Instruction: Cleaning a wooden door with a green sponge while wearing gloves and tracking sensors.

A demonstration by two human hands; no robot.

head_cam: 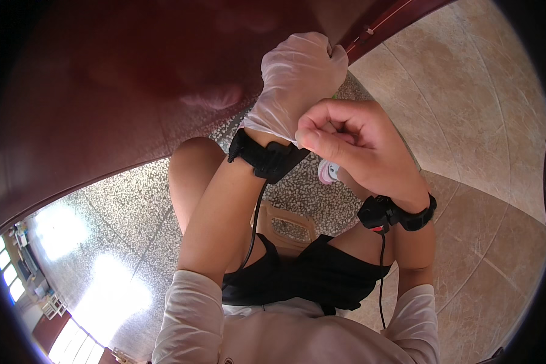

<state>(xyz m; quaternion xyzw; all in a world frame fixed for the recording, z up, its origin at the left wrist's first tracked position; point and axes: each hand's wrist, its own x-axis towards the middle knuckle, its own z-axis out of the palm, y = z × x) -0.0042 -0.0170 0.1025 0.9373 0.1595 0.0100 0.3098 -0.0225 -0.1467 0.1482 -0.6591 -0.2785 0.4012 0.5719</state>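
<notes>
A thin translucent white disposable glove covers my left hand, which is curled into a fist in front of a glossy dark red wooden panel. My right hand is bare and lies just below and to the right of it. Its thumb and index finger pinch the cuff of the disposable glove near my left wrist. Black straps with small devices are on both wrists, each with a black cable. Whether my left fist holds anything is hidden.
Beneath me is a beige plastic stool on a speckled terrazzo floor. Tan tiles cover the surface at the right. A metal fitting is on the dark red wooden edge above. A pink and white slipper shows between my knees.
</notes>
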